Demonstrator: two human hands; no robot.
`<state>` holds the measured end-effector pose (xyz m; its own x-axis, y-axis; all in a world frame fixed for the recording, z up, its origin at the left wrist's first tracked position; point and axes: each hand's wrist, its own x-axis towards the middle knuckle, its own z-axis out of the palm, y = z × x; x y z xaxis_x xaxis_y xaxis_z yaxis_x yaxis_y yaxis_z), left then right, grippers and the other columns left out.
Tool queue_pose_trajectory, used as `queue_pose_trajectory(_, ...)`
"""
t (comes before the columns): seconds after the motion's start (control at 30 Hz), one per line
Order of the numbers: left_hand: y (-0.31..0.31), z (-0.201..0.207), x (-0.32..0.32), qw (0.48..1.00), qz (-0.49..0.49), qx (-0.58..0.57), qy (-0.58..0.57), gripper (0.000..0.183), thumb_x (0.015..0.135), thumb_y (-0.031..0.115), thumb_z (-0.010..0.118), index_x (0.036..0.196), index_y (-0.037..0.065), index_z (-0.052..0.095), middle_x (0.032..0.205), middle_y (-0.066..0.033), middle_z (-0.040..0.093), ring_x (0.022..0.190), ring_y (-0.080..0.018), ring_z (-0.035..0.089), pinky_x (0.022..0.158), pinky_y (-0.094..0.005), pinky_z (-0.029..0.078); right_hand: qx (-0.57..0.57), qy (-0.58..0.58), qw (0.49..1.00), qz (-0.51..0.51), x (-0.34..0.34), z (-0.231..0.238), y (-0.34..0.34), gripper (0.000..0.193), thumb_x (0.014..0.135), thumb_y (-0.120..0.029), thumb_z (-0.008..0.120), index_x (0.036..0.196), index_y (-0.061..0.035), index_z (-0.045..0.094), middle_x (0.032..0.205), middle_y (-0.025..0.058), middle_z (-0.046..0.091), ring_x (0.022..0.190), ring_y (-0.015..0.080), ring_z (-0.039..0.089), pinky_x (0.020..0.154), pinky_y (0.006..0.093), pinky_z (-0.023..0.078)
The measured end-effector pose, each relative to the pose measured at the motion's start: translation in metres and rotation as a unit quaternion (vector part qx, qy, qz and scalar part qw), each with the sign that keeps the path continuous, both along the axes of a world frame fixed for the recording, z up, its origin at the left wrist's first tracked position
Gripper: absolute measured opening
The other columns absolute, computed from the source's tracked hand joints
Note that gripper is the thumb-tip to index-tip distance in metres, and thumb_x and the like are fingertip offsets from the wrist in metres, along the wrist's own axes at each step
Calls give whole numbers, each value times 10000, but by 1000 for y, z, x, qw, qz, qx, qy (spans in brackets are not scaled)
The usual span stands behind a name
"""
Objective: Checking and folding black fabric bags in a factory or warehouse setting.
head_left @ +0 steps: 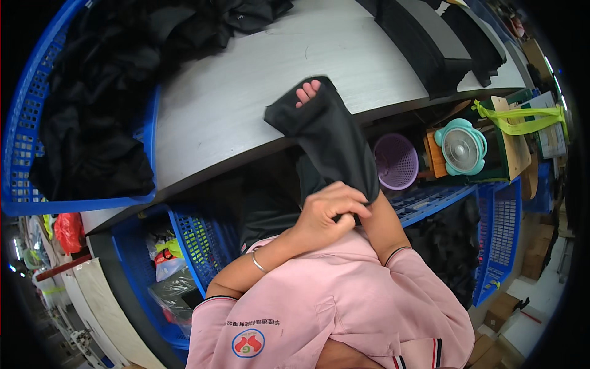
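A black fabric tube (pixel 329 132), like a sleeve or trouser leg, is pulled over my right forearm up to near the elbow. My right hand (pixel 307 93) is mostly hidden inside it. Only its fingertips show at the far end, curled together against the cloth near the table edge. My left hand (pixel 335 212), with a silver bangle (pixel 259 261) on the wrist, is closed and pinches the tube's near edge on my right forearm.
A grey table (pixel 227 104) spans the front. On it stand a blue crate (pixel 80 206) heaped with black garments (pixel 98 104), and stacked black pieces (pixel 424 43) at far right. Below are a purple basket (pixel 396 161), a turquoise fan (pixel 461 147) and more blue crates (pixel 498 227).
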<state>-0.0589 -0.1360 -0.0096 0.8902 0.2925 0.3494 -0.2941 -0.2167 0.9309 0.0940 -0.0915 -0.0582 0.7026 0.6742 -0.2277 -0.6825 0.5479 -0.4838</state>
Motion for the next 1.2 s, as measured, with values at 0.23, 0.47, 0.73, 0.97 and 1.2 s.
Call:
queue_pose_trajectory(0.23, 35, 18, 1, 963, 268, 14, 34, 427, 787, 77, 751, 1194, 38, 630, 1233, -109, 601, 1016, -228, 597, 823, -328, 493, -158, -337, 925, 73, -16, 60, -38, 678, 991, -184, 580, 1545, -23, 225, 1576, 130, 297, 1343, 215, 461, 1078, 311, 404)
queue_pose_trajectory(0.47, 87, -1, 35, 957, 289, 17, 35, 163, 861, 208, 753, 967, 85, 732, 1229, -103, 611, 1225, -274, 479, 1033, -391, 384, -23, -185, 981, 56, -23, 38, -41, 503, 1062, -247, 441, 1502, -18, 354, 1505, 127, 407, 1269, 186, 508, 1052, 313, 423)
queue_pose_trajectory(0.73, 103, -10, 34, 979, 152, -95, 97, 77, 839, 113, 750, 898, 75, 719, 1388, -140, 528, 1332, -277, 422, 1091, -391, 335, -70, -195, 977, 54, -54, 16, -129, 493, 1064, -248, 435, 1491, -10, 368, 1491, 125, 427, 1277, 184, 501, 1063, 305, 411)
queue_pose_trajectory(0.97, 34, 17, 24, 946, 279, 156, -58, 577, 738, 233, 853, 1244, 93, 615, 1529, -168, 368, 1386, -338, 368, 1108, -453, 325, -116, -205, 972, 21, 5, -2, -97, 486, 1064, -249, 430, 1481, -2, 381, 1479, 123, 445, 1284, 182, 496, 1072, 299, 400)
queue_pose_trajectory(1.2, 20, -20, 33, 928, 190, 309, -79, 360, 690, -34, 782, 1014, 109, 714, 1310, -126, 580, 1247, -335, 517, 997, -413, 466, -140, -230, 962, 37, 10, -13, -91, 480, 1065, -249, 424, 1471, 5, 393, 1467, 121, 463, 1292, 180, 490, 1081, 292, 389)
